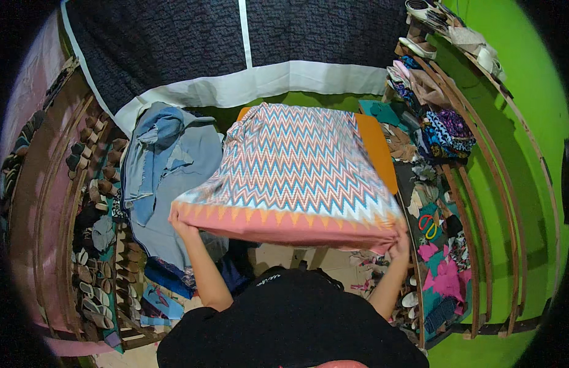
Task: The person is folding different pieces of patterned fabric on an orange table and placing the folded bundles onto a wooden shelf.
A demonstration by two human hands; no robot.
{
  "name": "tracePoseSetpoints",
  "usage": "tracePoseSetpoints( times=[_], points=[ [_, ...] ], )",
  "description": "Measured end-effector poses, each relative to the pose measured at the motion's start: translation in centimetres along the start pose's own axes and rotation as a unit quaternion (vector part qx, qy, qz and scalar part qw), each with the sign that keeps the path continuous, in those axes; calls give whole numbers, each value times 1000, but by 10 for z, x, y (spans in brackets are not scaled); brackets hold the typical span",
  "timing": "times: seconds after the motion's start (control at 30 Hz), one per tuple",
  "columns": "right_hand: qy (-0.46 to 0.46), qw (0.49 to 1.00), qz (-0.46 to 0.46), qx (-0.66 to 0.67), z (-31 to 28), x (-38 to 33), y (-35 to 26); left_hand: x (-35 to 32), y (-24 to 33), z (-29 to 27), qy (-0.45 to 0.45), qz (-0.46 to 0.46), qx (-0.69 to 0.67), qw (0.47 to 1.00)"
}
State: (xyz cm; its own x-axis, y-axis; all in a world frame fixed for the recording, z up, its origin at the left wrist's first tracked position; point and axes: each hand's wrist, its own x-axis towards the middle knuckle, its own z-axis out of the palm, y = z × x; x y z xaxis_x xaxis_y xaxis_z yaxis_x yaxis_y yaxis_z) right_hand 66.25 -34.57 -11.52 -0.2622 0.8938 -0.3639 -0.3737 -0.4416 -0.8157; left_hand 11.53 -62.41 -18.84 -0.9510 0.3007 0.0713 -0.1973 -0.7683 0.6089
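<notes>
A zigzag-patterned cloth [303, 162] in blue, white and coral, with a pink border, lies spread over an orange table [377, 153]. Its near edge is lifted and stretched between my two hands, hanging past the table's front. My left hand [184, 214] is closed on the near left corner. At the near right corner, my right hand [399, 240] grips the bunched border. The far left corner of the cloth is rumpled. Most of the tabletop is hidden under the fabric; only its orange right side and a bit of the far left corner show.
Blue denim pieces [168, 153] are heaped left of the table. Shoe racks [94, 245] stand along the left wall. On the right, a bench holds scissors [428, 227], pink fabric scraps [445, 279] and a patterned cloth bundle [449, 135]. A dark curtain [174, 43] hangs behind.
</notes>
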Motion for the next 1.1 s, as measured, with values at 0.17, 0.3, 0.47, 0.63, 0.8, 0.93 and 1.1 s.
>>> tracePoseSetpoints(
  times=[0.17, 0.3, 0.47, 0.63, 0.8, 0.93, 1.1],
  points=[
    [80, 939, -203, 267, -42, -17, -25, -26, -4, -39, -21, 46, 197, 979],
    [200, 956, -192, 100, 6, -8, -3, -45, -43, -137, 165, -104, -69, 978],
    [-82, 991, 93, 59, 11, 40, 85, -62, -31, -8, 270, -249, -75, 927],
    [-79, 996, 41, 29, 2, 63, 49, -18, -25, -65, -8, -242, -114, 964],
    [89, 982, -105, 127, -96, 64, -41, -6, 16, -63, 33, -160, -130, 978],
    [166, 865, -401, -252, -246, 44, -99, -17, 18, -66, 174, -177, -42, 968],
    [271, 903, -288, 167, -194, 12, -121, -24, 22, -138, 247, -157, -136, 947]
  ],
)
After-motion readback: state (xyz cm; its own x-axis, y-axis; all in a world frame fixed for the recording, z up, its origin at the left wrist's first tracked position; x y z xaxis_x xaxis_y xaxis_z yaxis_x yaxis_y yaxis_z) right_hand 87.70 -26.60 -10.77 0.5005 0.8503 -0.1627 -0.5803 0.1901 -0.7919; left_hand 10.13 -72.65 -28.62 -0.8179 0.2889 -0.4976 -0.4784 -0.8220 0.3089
